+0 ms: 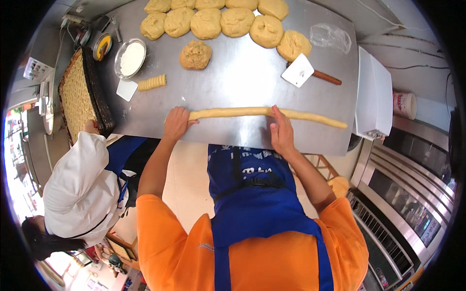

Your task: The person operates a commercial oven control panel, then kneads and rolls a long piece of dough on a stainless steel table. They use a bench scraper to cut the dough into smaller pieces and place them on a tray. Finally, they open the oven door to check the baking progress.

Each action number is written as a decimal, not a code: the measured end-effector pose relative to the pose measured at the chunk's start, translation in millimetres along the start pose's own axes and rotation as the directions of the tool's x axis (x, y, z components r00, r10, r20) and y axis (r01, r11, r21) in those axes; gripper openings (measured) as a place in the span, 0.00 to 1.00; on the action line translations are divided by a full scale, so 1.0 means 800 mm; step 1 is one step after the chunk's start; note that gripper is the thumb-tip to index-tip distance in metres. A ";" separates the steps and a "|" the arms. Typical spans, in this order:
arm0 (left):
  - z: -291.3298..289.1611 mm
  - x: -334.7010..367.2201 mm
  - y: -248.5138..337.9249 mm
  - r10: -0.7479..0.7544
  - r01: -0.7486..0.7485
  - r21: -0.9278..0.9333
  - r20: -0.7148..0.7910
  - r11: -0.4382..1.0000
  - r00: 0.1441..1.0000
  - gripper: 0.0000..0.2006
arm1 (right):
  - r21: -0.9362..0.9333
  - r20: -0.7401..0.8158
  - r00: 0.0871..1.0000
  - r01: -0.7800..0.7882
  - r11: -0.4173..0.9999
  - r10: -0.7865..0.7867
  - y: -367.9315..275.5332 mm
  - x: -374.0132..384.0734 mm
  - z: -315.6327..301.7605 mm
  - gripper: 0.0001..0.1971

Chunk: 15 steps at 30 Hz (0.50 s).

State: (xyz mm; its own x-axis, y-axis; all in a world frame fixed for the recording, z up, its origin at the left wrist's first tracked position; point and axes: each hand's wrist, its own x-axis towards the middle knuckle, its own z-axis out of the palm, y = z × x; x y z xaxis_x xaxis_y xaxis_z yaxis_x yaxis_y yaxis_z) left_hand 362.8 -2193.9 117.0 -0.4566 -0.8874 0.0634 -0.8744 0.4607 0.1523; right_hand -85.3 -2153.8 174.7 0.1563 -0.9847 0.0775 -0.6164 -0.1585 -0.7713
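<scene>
A long thin rope of yellow dough (228,112) lies across the near part of the metal table, its right end tapering past my right hand. My left hand (177,123) rests palm down over the rope's left end, fingers bent lightly over it and thumb held apart. Farther right, my right hand (282,132) touches the rope with its fingers stretched forward, turned partly on edge. Neither hand is wrapped around the dough. Beyond my left hand sit a short row of cut dough pieces (152,82) and a white scraper (126,89).
Several dough balls (205,24) line the far side, with a rough filling-like lump (195,55) nearer. A bowl of white powder (130,58) stands left; a scraper (298,71) overlaps a wooden stick (327,77) right. A co-worker (77,189) touches a filled tray (77,97).
</scene>
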 end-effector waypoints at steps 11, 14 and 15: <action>-0.001 0.004 -0.042 0.142 -0.138 -0.120 0.018 0.983 0.990 0.27 | 0.134 -0.102 0.958 -0.252 0.958 0.266 -0.033 -0.015 0.023 0.31; -0.019 0.010 -0.038 0.164 -0.171 -0.156 -0.057 0.973 0.985 0.27 | 0.077 -0.046 0.961 -0.269 0.960 0.273 -0.049 -0.015 0.064 0.30; -0.024 0.009 -0.039 0.164 -0.177 -0.166 -0.086 0.970 0.983 0.27 | 0.080 -0.021 0.972 -0.233 0.969 0.236 -0.058 -0.011 0.077 0.29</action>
State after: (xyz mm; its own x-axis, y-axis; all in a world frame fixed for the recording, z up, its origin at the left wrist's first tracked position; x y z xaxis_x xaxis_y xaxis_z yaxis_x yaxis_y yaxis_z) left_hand 389.9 -2214.9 131.7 -0.5784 -0.7975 0.1718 -0.7401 0.6016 0.3006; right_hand -10.5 -2133.3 170.8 -0.0095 -0.9956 -0.0932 -0.5724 0.0818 -0.8159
